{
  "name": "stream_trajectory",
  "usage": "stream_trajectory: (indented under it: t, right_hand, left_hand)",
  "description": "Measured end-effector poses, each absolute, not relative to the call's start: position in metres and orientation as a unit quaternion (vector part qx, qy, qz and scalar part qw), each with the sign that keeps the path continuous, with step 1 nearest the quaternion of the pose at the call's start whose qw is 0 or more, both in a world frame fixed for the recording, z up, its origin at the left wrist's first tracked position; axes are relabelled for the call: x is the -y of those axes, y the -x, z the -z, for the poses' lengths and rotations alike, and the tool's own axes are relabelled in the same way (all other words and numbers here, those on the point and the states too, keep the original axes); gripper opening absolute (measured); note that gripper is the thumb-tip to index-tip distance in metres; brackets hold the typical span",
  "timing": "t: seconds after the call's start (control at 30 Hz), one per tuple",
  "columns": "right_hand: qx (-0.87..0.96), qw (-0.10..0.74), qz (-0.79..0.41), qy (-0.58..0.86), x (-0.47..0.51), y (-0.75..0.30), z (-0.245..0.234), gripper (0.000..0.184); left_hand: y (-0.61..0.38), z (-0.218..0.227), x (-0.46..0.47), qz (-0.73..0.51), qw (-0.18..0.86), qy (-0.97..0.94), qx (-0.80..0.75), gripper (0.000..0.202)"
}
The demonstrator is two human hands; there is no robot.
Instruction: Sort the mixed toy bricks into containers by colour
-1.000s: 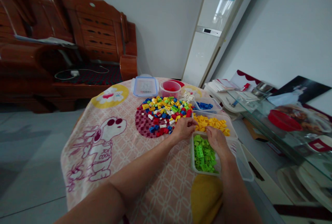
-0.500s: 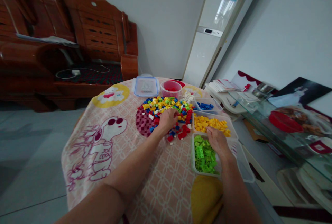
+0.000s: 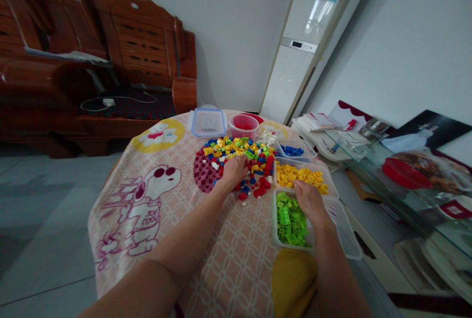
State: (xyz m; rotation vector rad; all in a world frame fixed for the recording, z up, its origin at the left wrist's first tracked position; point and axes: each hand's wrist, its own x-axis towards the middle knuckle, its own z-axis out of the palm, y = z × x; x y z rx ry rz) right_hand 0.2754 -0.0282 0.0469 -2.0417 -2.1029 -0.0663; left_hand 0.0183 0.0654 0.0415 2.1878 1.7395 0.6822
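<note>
Resting at the near side of a loose heap of small multicoloured plastic bricks (image 3: 228,147), the left hand (image 3: 235,171) has its fingers curled inward; whether a brick is held cannot be told. The right hand (image 3: 311,202) has its fingertips drawn close together; any contents are too small to tell.

Risks, as judged: the heap's colours lie intermingled, so a close pinch could catch a neighbouring brick. The right hand spans two adjacent containers, so a brick slipping there could land among the wrong colour.

Containers: a clear rectangular plastic box (image 3: 333,189) holds yellow bricks; nearer the person, a clear box with a pale rim (image 3: 274,222) holds light-green bricks. Beyond the yellow, a shallow clear container (image 3: 311,151) holds blue bricks. A round translucent tub (image 3: 242,132) behind the heap has red contents. Beside it lies a clear blue-edged rectangular lid (image 3: 208,122).
</note>
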Motion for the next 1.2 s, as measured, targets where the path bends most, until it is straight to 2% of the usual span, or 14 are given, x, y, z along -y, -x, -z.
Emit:
stream_trajectory:
  t: [0.27, 0.47, 0.67, 0.97, 1.2]
  right_hand:
    - [0.708, 0.106, 0.021, 0.698, 0.028, -0.276, -0.046, 0.039]
    - [0.709, 0.104, 0.025, 0.697, 0.028, -0.275, -0.046, 0.037]
    - [0.713, 0.11, 0.025, 0.692, 0.028, -0.276, -0.045, 0.037]
    - [0.711, 0.108, 0.032, 0.694, 0.029, -0.274, -0.047, 0.036]
    - [0.707, 0.094, 0.033, 0.7, 0.029, -0.273, -0.047, 0.038]
  left_hand:
    - [-0.013, -0.051, -0.07, -0.326, 0.222, -0.725, -0.565, 0.026]
    - [-0.036, -0.056, -0.057, -0.409, 0.363, -0.687, -0.479, 0.019]
    - [-0.073, -0.046, -0.035, -0.427, 0.474, -0.666, -0.387, 0.017]
    - [-0.074, -0.045, -0.033, -0.417, 0.418, -0.708, -0.387, 0.026]
    - [-0.038, -0.047, -0.061, -0.43, 0.291, -0.705, -0.483, 0.026]
